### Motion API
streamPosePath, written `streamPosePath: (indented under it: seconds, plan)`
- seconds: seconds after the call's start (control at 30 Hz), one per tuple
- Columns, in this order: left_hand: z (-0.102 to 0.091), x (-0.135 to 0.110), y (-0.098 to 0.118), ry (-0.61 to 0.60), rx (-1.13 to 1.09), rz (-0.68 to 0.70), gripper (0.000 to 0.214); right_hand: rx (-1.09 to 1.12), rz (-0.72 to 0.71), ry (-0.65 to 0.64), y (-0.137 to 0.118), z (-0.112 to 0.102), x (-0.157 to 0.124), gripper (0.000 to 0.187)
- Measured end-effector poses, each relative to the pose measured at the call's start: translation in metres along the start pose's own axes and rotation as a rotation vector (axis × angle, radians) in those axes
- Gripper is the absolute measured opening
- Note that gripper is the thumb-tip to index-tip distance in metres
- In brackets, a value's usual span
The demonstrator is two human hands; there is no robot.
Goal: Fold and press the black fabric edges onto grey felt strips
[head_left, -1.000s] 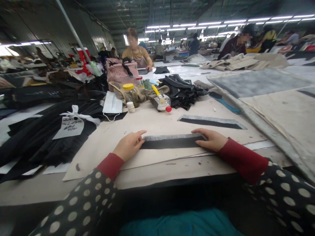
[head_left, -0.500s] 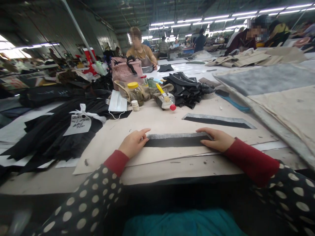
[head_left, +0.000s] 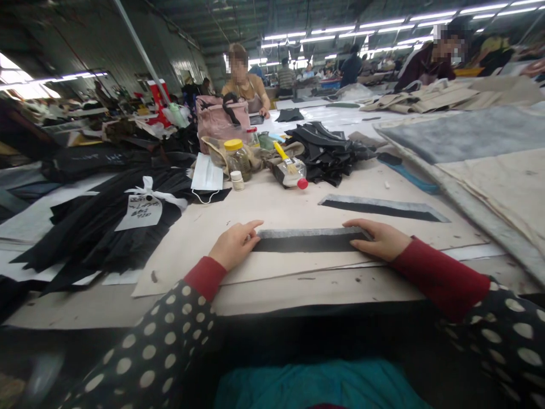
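While both hands rest on it, the black strip (head_left: 306, 241) lies flat on a sheet of tan paper (head_left: 276, 207), its long axis running left to right across the person's front. The left hand (head_left: 233, 245) grips nothing: its index finger reaches onto the strip's left end and the other fingers are loosely curled beside it. The right hand (head_left: 381, 238) lies spread and flat, fingertips over the strip's right end, also gripping nothing. Each hand is thus at its own end, neither nearer than the other, with the strip's bare middle between them.

On the near side of the strip the paper ends close by, and a band of bare worktop (head_left: 323, 289) runs on to the near edge. Beyond the strip is open paper, then a second strip (head_left: 383, 208) lying apart and up to the right, roughly parallel. Farther beyond the strip stand a bottle with a brush (head_left: 292, 172), a yellow-lidded jar (head_left: 237, 159) and a face mask (head_left: 206, 173), with a heap of black pieces (head_left: 330, 150) behind. Well left of the strip lies a black fabric bundle (head_left: 97, 238) with a white tag (head_left: 139, 211); well right of it, grey and beige sheets (head_left: 477, 142) are stacked.
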State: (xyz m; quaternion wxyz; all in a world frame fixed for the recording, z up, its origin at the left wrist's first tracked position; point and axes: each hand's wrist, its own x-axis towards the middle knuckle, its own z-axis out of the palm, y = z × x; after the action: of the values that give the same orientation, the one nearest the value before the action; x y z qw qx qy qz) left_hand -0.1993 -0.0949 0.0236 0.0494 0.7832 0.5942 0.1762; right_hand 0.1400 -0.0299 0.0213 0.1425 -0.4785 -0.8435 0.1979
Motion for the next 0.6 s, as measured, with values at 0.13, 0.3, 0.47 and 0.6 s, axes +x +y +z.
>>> streamPosePath:
  seconds: [0.13, 0.3, 0.47, 0.6]
  plan:
    - [-0.0009, 0.0001, 0.0020, -0.002, 0.028, 0.010, 0.035, 0.005, 0.020, 0.013, -0.0015, -0.0003, 0.0012, 0.041]
    - [-0.0004, 0.0001, 0.0017, -0.001, 0.053, 0.018, 0.035, 0.006, 0.045, -0.012, -0.0050, -0.0025, 0.0020, 0.043]
    - [0.0005, 0.0008, -0.0003, -0.005, 0.058, 0.013, 0.036, 0.017, 0.037, 0.007, -0.0068, -0.0025, 0.0006, 0.042]
    - [0.0005, 0.0012, 0.0005, -0.006, 0.066, 0.007, 0.035, 0.020, 0.027, 0.004, -0.0052, -0.0013, 0.0002, 0.042]
